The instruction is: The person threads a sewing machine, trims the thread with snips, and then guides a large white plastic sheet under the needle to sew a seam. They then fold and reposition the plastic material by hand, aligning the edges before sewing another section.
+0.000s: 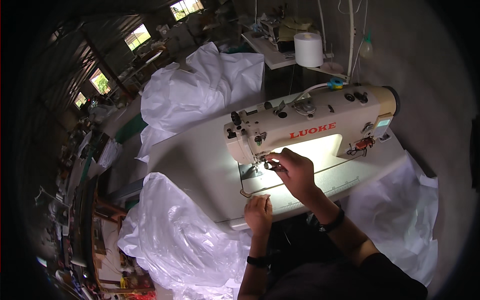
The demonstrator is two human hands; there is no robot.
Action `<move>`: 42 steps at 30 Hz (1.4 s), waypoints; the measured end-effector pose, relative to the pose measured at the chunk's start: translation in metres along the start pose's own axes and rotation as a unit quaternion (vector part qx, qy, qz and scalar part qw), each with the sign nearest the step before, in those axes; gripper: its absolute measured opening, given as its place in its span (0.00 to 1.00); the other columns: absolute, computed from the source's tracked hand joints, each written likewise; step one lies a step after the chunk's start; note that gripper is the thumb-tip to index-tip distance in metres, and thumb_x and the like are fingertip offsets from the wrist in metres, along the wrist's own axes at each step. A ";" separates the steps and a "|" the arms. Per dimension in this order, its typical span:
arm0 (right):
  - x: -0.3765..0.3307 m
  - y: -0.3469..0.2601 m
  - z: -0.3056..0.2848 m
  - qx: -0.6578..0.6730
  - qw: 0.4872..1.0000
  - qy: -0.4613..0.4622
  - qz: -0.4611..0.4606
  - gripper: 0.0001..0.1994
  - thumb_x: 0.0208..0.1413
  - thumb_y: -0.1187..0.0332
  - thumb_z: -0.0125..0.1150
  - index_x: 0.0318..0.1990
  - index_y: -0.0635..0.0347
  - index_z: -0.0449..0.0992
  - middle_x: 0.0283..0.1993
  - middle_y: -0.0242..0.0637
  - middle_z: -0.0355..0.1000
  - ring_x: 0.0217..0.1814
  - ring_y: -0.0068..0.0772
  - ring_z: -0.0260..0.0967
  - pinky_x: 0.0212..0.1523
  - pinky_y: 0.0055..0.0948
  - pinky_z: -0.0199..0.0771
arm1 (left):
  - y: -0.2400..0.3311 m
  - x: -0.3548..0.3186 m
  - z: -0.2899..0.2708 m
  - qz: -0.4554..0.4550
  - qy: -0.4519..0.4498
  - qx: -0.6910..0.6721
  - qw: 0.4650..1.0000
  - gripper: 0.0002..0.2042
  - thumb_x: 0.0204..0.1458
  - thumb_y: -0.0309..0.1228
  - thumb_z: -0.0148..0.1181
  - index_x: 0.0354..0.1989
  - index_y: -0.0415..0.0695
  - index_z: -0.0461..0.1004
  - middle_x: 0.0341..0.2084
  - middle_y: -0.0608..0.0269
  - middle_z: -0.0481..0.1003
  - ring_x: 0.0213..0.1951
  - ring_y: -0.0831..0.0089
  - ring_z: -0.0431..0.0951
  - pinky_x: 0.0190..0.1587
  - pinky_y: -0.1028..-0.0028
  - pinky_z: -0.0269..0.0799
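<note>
A cream industrial sewing machine (320, 111) stands on a pale sewing table (187, 160), its lamp lighting the needle area (256, 169). Close beside the needle and presser foot, my right hand (298, 172) has its thumb and fingers pinched together. A small dark piece shows at those fingertips, too small to name. Lower down, at the table's front edge, my left hand (258, 215) is closed, fingertips together just below a small curved metal guide (245, 193). Whatever its fingers hold, if anything, is hidden. No material shows under the presser foot.
White sheeting lies heaped behind the table (185, 95). Shiny white plastic sheeting (175, 240) hangs at the front left, with more white sheeting (395, 205) at the right. A white thread cone (308, 50) stands behind the machine. A small control panel (382, 124) is at its right end.
</note>
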State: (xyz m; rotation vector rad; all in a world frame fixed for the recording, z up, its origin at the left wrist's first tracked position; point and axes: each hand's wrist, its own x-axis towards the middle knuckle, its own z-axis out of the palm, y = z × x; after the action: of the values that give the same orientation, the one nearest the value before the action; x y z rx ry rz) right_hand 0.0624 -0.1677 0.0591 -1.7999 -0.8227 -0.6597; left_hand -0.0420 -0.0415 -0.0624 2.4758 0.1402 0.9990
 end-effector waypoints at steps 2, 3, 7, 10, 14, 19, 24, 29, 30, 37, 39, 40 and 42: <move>0.001 -0.001 0.005 -0.058 0.997 -0.045 -0.036 0.16 0.45 0.72 0.70 0.43 0.53 0.75 0.33 0.31 0.75 0.31 0.34 0.76 0.29 0.29 0.73 | -0.001 0.000 0.000 -0.002 -0.002 -0.001 1.000 0.05 0.49 0.26 0.62 0.34 0.45 0.79 0.29 0.63 0.76 0.33 0.61 0.76 0.36 0.63 0.69; 0.004 -0.001 0.010 -0.052 0.998 -0.044 0.004 0.17 0.45 0.68 0.72 0.43 0.51 0.74 0.34 0.31 0.76 0.30 0.34 0.77 0.28 0.29 0.74 | -0.001 -0.001 0.001 -0.009 -0.007 -0.008 1.000 0.05 0.49 0.26 0.62 0.34 0.45 0.79 0.29 0.63 0.76 0.33 0.60 0.77 0.36 0.63 0.69; 0.008 0.000 0.023 -0.102 0.992 -0.004 0.068 0.18 0.48 0.59 0.73 0.43 0.51 0.74 0.33 0.32 0.79 0.28 0.33 0.78 0.28 0.29 0.75 | -0.002 -0.002 0.001 -0.004 -0.002 0.003 1.000 0.05 0.49 0.26 0.62 0.34 0.45 0.79 0.29 0.63 0.76 0.34 0.61 0.77 0.37 0.63 0.70; 0.009 0.002 0.030 -0.089 0.989 -0.027 0.115 0.14 0.50 0.61 0.71 0.41 0.54 0.77 0.30 0.33 0.79 0.29 0.33 0.79 0.29 0.27 0.76 | -0.002 -0.003 0.001 -0.005 -0.005 -0.001 1.000 0.05 0.49 0.26 0.62 0.34 0.46 0.79 0.30 0.64 0.76 0.34 0.61 0.77 0.37 0.64 0.70; 0.011 0.005 0.031 0.011 0.989 0.019 0.148 0.10 0.54 0.63 0.68 0.39 0.57 0.79 0.28 0.35 0.79 0.28 0.31 0.79 0.29 0.26 0.75 | -0.002 -0.003 0.000 -0.002 -0.001 -0.009 1.000 0.05 0.48 0.26 0.61 0.34 0.46 0.79 0.30 0.64 0.76 0.35 0.62 0.77 0.38 0.64 0.70; 0.008 0.005 0.022 0.062 0.976 0.014 0.208 0.08 0.58 0.65 0.66 0.38 0.60 0.79 0.24 0.31 0.74 0.24 0.19 0.67 0.26 0.21 0.66 | -0.002 -0.004 0.001 0.000 0.001 -0.008 1.000 0.05 0.48 0.26 0.62 0.34 0.45 0.79 0.30 0.64 0.76 0.35 0.62 0.77 0.39 0.64 0.70; 0.010 0.001 0.022 0.039 0.974 -0.006 0.225 0.09 0.57 0.64 0.66 0.39 0.59 0.79 0.28 0.34 0.79 0.27 0.26 0.76 0.30 0.23 0.72 | -0.003 -0.004 0.001 -0.009 -0.003 -0.011 1.000 0.05 0.48 0.26 0.62 0.34 0.46 0.79 0.30 0.64 0.76 0.35 0.62 0.77 0.39 0.64 0.70; 0.011 0.006 0.030 0.049 0.977 0.003 0.209 0.10 0.58 0.63 0.65 0.39 0.60 0.79 0.29 0.35 0.79 0.28 0.24 0.77 0.30 0.23 0.73 | -0.003 -0.004 0.001 0.000 -0.003 -0.007 1.000 0.05 0.48 0.26 0.62 0.34 0.46 0.79 0.30 0.64 0.76 0.36 0.62 0.77 0.39 0.64 0.70; 0.010 0.008 0.031 0.050 0.977 0.003 0.207 0.10 0.58 0.63 0.65 0.39 0.60 0.79 0.29 0.35 0.79 0.28 0.24 0.77 0.30 0.23 0.73 | -0.003 -0.005 0.001 -0.006 -0.002 -0.017 1.000 0.05 0.48 0.26 0.62 0.34 0.46 0.79 0.30 0.64 0.76 0.36 0.62 0.77 0.39 0.64 0.70; 0.000 0.012 0.020 0.152 0.965 0.024 0.212 0.07 0.59 0.69 0.63 0.37 0.63 0.75 0.22 0.28 0.68 0.23 0.11 0.58 0.25 0.19 0.60 | -0.003 -0.005 0.001 0.004 -0.004 -0.005 1.000 0.05 0.48 0.26 0.62 0.34 0.45 0.79 0.30 0.63 0.76 0.36 0.62 0.77 0.40 0.63 0.71; -0.004 0.005 0.015 0.251 0.949 0.024 0.190 0.04 0.60 0.74 0.61 0.36 0.63 0.72 0.25 0.18 0.62 0.27 0.08 0.51 0.28 0.14 0.54 | -0.003 -0.005 0.001 -0.001 -0.001 -0.024 1.000 0.05 0.48 0.25 0.62 0.34 0.45 0.79 0.29 0.63 0.76 0.35 0.61 0.77 0.39 0.63 0.71; -0.008 0.000 0.012 0.249 0.948 0.020 0.198 0.04 0.60 0.74 0.61 0.36 0.63 0.72 0.25 0.18 0.62 0.27 0.08 0.51 0.28 0.14 0.54 | -0.004 -0.004 0.000 0.004 0.000 -0.015 1.000 0.05 0.48 0.25 0.62 0.34 0.45 0.79 0.29 0.63 0.76 0.35 0.61 0.77 0.39 0.63 0.71; -0.015 -0.009 0.006 0.304 0.930 -0.036 0.204 0.04 0.60 0.75 0.60 0.35 0.62 0.71 0.27 0.19 0.63 0.28 0.08 0.52 0.29 0.14 0.54 | -0.003 -0.004 -0.001 -0.002 0.013 -0.042 0.999 0.05 0.48 0.23 0.62 0.34 0.43 0.79 0.27 0.62 0.75 0.29 0.62 0.76 0.33 0.66 0.70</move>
State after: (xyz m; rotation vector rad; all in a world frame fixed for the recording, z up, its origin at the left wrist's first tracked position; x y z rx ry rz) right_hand 0.0463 -0.1638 0.0508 -1.3598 -0.5836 -0.0459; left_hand -0.0448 -0.0393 -0.0660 2.3872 0.1091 1.0163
